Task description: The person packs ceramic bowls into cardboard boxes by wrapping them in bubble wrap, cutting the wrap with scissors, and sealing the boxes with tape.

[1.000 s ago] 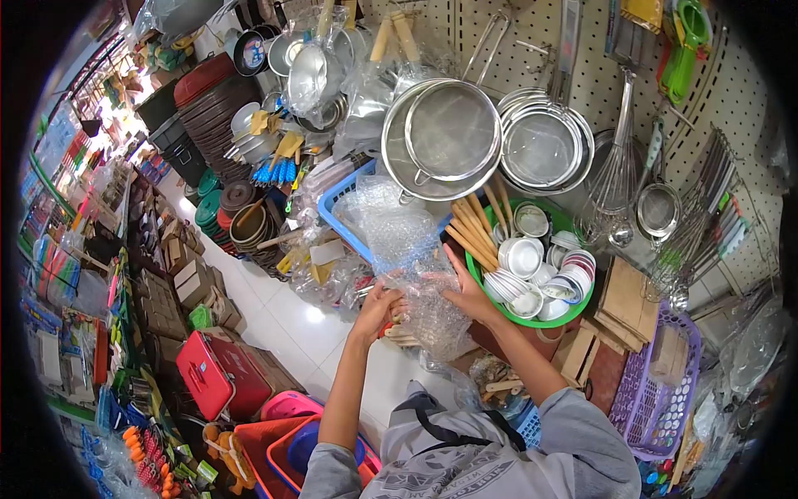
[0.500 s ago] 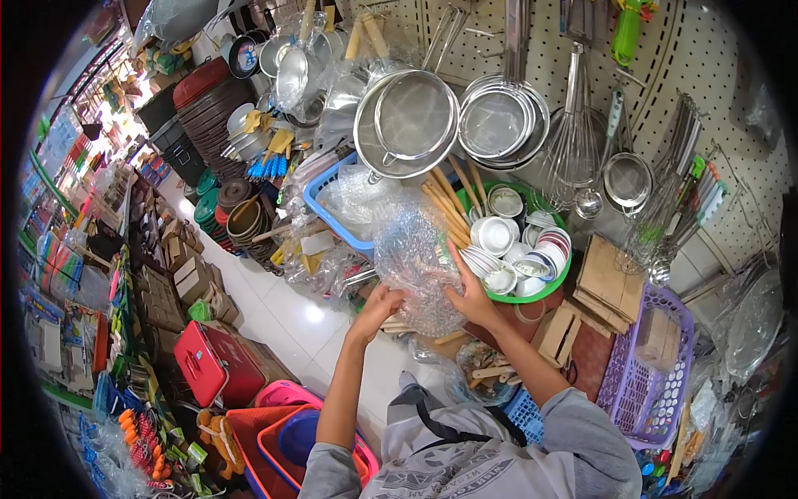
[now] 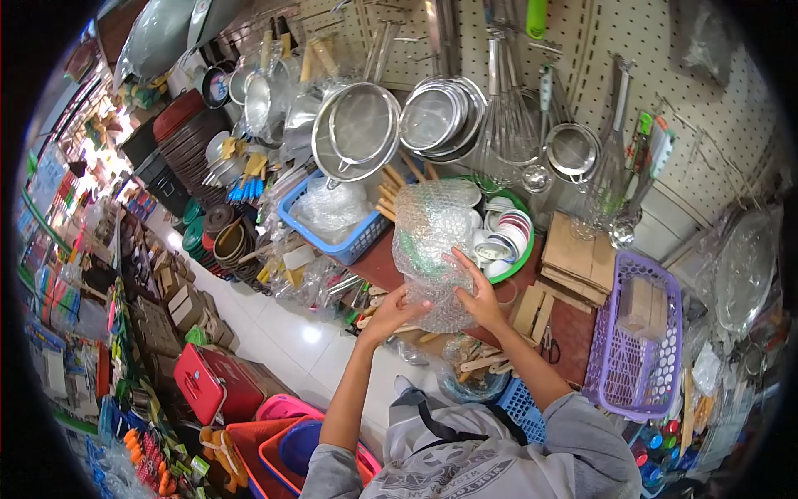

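Note:
A clear sheet of bubble wrap (image 3: 434,229) is held up in front of me, its lower part between my two hands. My left hand (image 3: 397,316) grips its lower left edge, thumb pointing inward. On the other side my right hand (image 3: 480,301) holds the lower right edge, index finger stretched up along it. Behind the wrap, partly covered, stands a green basin (image 3: 532,256) with small white bowls (image 3: 509,229) in it. Wooden handles (image 3: 391,193) stick out just left of the wrap.
A blue basket (image 3: 363,239) with clear plastic stands left of the wrap. Flat wooden pieces (image 3: 582,249) and a purple basket (image 3: 600,374) are at the right. Strainers (image 3: 356,129) and whisks (image 3: 499,108) hang on the pegboard. A red case (image 3: 214,382) sits on the floor at left.
The bubble wrap has moved right relative to the baskets and now overlaps the green basin more. My hands have shifted slightly right with it. The view has turned to the right.

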{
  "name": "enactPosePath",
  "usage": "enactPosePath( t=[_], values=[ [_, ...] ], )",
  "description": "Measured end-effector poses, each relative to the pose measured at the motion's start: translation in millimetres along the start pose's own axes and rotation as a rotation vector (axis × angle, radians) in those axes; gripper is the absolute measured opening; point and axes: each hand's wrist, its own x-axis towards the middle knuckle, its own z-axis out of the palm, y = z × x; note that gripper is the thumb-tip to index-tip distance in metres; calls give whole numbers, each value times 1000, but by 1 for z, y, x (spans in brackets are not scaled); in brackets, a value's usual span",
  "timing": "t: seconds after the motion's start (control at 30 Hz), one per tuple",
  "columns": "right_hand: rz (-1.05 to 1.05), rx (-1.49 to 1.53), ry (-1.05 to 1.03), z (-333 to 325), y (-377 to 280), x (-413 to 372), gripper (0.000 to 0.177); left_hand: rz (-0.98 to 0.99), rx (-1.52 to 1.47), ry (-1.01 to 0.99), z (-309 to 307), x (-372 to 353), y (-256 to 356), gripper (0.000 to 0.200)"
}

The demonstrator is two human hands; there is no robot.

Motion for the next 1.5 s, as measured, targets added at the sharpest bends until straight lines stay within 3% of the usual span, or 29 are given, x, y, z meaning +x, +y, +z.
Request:
enactPosePath(
  t=[0.3, 0.67, 0.77, 0.97, 1.07, 1.17, 1.3, 1.4, 1.5],
  values=[
    [116, -64, 358, -56, -17, -51, 39, -171, -66, -370, 51, 21, -6, 38],
    [18, -249, 525, -112, -35, -111, 35, -14, -69, -255, 124, 33, -36, 34],
    [123, -306, 534, -119, -48, -121, 39, -6, 56, -314, 137, 38, -44, 35],
    [120, 365, 611, -125, -57, -135, 56, -190, -70, -270, 154, 52, -67, 36],
    [206, 316, 705, -136, -47, -146, 58, -197, -103, -220, 157, 65, -90, 39],
    [256, -31, 754, -151, 2, -159, 55, -192, -37, -232, 155, 79, -105, 42],
    [267, -217, 843, -156, 68, -172, 61, -244, 91, -198, 158, 88, -115, 43],
    [418, -301, 749, -151, 78, -174, 62, -189, 80, -239, 154, 99, -144, 44],
    [449, -448, 673, -153, 106, -178, 63, -199, 147, -235, 156, 89, -112, 45]
  ],
)
